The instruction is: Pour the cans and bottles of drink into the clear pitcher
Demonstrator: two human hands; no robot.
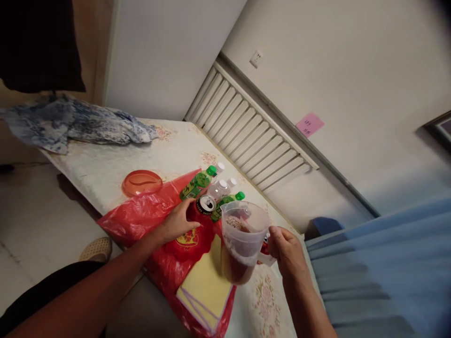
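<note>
My right hand [287, 249] is wrapped round the handle of a clear plastic jug [243, 244]. Brown liquid with foam stands low inside the jug, which is held up over the table. My left hand [179, 219] curves its thumb and fingers round an opened drink can [202, 209], red with a black-and-yellow upper rim; some of its fingers are hidden behind the can. Under that hand lies a red scalloped tray [190, 241] with a yellow print. A folded yellow cloth [207, 286] with purple edging is beside the tray, partly below the jug.
Green-capped bottles [198, 184] and white-capped clear bottles [217, 188] stand behind the can. A red plastic bag [137, 218] is spread on the floral-covered table [98, 164]. An orange lid [142, 183] and crumpled patterned fabric [102, 123] lie leftward. Beyond is a radiator [246, 122].
</note>
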